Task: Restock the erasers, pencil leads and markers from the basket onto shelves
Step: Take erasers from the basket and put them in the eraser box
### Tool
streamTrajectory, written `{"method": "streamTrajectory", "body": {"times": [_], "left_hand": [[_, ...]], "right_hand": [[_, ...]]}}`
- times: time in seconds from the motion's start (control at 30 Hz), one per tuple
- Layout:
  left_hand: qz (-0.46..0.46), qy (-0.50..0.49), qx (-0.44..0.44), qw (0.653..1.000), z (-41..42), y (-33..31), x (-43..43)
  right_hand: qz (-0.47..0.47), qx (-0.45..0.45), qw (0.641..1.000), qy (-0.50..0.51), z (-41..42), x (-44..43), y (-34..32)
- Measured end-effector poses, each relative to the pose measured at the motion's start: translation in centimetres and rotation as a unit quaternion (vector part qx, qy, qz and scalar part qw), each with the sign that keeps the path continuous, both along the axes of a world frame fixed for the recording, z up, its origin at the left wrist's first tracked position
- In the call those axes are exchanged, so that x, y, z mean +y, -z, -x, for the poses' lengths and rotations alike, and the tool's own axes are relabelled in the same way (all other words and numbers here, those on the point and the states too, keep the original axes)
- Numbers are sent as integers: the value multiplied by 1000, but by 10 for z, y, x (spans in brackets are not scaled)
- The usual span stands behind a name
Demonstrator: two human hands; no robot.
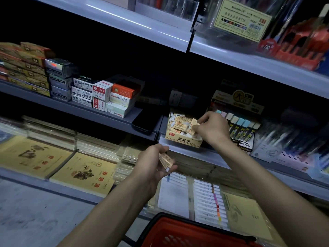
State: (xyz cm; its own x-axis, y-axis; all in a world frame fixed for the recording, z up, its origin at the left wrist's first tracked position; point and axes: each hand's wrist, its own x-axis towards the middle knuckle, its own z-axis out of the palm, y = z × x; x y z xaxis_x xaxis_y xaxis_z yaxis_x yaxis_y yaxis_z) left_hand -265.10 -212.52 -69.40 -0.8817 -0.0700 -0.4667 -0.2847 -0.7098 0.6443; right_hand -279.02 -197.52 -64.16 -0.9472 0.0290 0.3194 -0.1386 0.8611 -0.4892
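The eraser [194, 124] in play is a small tan-sleeved block, pinched in your right hand [212, 128] at the right edge of the open display carton [184, 139]. The grip is narrow, thumb and fingertips closed on that one piece, low over the pile, I'd say so you can slot it in rather than drop it. The carton is yellow card with a printed front wall, heaped with the same sleeved blocks lying every which way, white rubber ends showing. It sits at the front edge of the grey metal shelf [195, 152], easy reach. Your left hand [153, 163] hangs below that edge, fingers curled round the spare erasers [166, 160]; two or three, the blur makes the count unsure. It holds them close, probably as feed stock for the right. Just right of the carton, partly behind your wrist, is the pencil-lead rack [240, 125]: slim clear tubes with pastel caps, upright in a dark card stand. The red plastic basket [178, 229], slotted wall and black rim, is at the bottom of view near your body, contents not visible.
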Motion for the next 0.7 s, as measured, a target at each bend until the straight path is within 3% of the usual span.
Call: {"method": "streamTrajectory", "body": {"times": [0.13,0.27,0.4,0.47,0.53,0.63,0.7], "left_hand": [[-21,-5,-13,1000,0,-1,-1],[-30,-3,-22,999,-1,3,-3],[-14,-15,-24,1000,0,5,-2],[-19,-23,-20,999,1,4,-1],[-28,-24,-14,999,1,2,0],[-31,-21,1,999,0,-2,1],[-23,-21,12,999,0,-4,1]], "right_hand": [[-3,37,999,26,2,-1,19],[-178,95,979,25,0,4,21],[-228,82,970,7,-6,7,16],[-198,98,975,-10,-14,9,12],[-106,71,990,-53,-29,8,5],[75,-82,980,-164,-63,-2,-10],[115,-149,958,-217,-78,-5,-15]]}}
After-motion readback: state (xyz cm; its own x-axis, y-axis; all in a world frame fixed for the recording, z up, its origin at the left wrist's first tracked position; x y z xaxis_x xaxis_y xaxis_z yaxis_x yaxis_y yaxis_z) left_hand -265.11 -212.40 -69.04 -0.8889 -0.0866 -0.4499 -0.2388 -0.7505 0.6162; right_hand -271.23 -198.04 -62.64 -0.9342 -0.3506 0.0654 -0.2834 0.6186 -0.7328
